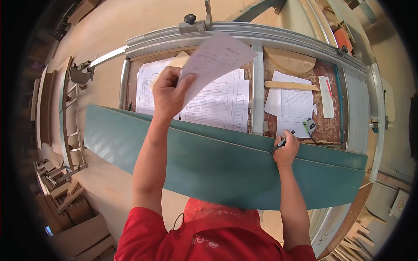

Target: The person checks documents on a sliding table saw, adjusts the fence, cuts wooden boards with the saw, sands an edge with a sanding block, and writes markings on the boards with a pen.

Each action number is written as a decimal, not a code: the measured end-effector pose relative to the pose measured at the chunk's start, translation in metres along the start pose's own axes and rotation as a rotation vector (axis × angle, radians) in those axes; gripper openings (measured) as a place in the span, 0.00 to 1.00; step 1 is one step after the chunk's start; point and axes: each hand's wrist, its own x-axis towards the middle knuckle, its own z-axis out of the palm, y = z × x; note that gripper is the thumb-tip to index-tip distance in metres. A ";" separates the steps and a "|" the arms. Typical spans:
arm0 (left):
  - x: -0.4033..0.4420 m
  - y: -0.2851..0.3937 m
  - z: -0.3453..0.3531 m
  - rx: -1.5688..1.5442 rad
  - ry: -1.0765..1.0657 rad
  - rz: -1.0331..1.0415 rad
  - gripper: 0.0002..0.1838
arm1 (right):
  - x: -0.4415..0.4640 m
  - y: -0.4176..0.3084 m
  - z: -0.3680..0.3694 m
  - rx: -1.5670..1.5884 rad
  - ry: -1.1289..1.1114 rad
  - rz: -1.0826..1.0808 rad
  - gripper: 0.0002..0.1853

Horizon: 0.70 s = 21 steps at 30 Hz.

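In the head view my left hand (170, 93) pinches a printed sheet of paper (220, 58) by its lower left edge, lifted above the table. My right hand (286, 149) is closed around a black pen (282, 142), its tip pointing down and left close to the edge of a green board. Two long green boards lie one over the other in front of me: the near one (213, 167) overlaps the far one (235, 137). Whether the pen touches the board I cannot tell. Just beyond my right hand rests a green and grey tape measure (309, 126).
Printed sheets (213, 104) and more papers (296, 102) lie on the framed table beyond the boards. A wooden strip (291, 85) crosses the right papers. A metal rail (244, 32) with a black knob (190, 18) spans the far side. Wood offcuts (65, 191) are stacked at left.
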 end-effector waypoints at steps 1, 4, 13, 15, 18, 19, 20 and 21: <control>-0.015 0.021 0.003 -0.348 0.069 -0.033 0.11 | -0.006 0.003 -0.006 0.005 -0.003 0.006 0.19; -0.064 0.057 -0.002 -0.578 0.087 -0.503 0.11 | 0.002 0.000 -0.003 0.023 0.011 -0.012 0.19; -0.239 -0.059 -0.001 0.712 0.036 -0.422 0.19 | -0.002 -0.005 -0.011 -0.018 0.072 -0.016 0.19; -0.247 -0.052 0.004 0.648 0.038 -0.390 0.22 | -0.008 -0.008 -0.013 0.003 0.143 0.020 0.23; -0.255 -0.057 -0.006 0.527 0.003 -0.394 0.26 | -0.039 -0.044 -0.031 0.164 0.212 0.120 0.25; -0.257 -0.056 -0.011 0.531 0.003 -0.381 0.27 | -0.056 -0.062 -0.045 0.251 0.237 0.126 0.25; -0.259 -0.055 -0.015 0.531 -0.010 -0.366 0.28 | -0.074 -0.078 -0.059 0.318 0.279 0.099 0.25; -0.261 -0.056 -0.019 0.544 -0.021 -0.339 0.30 | -0.096 -0.092 -0.072 0.348 0.270 0.129 0.24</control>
